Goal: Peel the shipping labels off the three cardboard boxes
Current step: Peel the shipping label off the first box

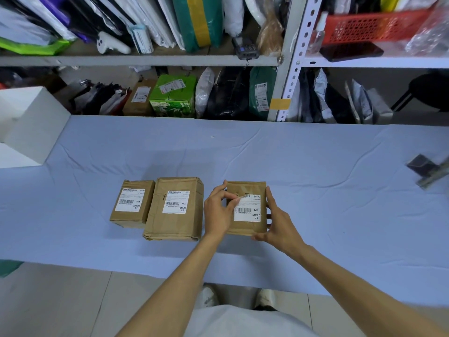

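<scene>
We see three cardboard boxes in a row on the pale blue tablecloth point(315, 178). Our left hand point(217, 211) pinches the upper left corner of the right label point(249, 210), lifted there off the right box point(252, 187); the rest lies stuck down. Our right hand point(278, 221) grips that box's right side, thumb along the edge, fingers curled round the near corner. The middle box point(175, 227) and left box point(126, 216) stand just beside each other, with the middle label point(175, 201) and left label point(130, 200) flat on top.
</scene>
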`<action>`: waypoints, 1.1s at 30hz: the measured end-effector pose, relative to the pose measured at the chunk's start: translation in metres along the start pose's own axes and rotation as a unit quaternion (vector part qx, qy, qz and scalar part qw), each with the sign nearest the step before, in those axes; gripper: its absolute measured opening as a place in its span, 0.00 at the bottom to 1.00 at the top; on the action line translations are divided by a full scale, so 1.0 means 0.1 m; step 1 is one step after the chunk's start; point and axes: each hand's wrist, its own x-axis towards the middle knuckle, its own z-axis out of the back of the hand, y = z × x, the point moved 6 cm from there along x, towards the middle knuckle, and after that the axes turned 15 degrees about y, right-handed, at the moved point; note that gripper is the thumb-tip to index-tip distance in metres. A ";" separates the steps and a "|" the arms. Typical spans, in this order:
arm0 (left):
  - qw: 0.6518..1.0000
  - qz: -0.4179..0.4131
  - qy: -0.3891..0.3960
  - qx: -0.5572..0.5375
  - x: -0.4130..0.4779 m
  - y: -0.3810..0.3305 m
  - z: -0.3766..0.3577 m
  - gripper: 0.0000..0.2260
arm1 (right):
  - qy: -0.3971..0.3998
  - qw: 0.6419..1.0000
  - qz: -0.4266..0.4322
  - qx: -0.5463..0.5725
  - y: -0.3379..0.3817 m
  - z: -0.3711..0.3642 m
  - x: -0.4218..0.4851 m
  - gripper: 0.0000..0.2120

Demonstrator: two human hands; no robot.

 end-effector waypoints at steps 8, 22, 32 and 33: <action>1.000 0.008 0.025 -0.010 0.01 0.04 -0.03 0.02 | 0.020 1.000 -0.015 0.009 -0.03 0.04 -0.02 0.64; 0.999 0.016 0.029 -0.002 -0.02 0.03 -0.05 0.02 | 0.014 1.000 -0.019 0.015 -0.04 0.02 -0.02 0.63; 0.999 0.018 0.041 -0.004 0.00 -0.01 -0.07 0.02 | 0.019 0.999 -0.021 0.016 -0.07 0.02 0.01 0.64; 0.999 0.014 0.041 -0.006 0.00 0.00 -0.07 0.02 | 0.019 0.999 -0.022 0.015 -0.07 0.02 0.01 0.63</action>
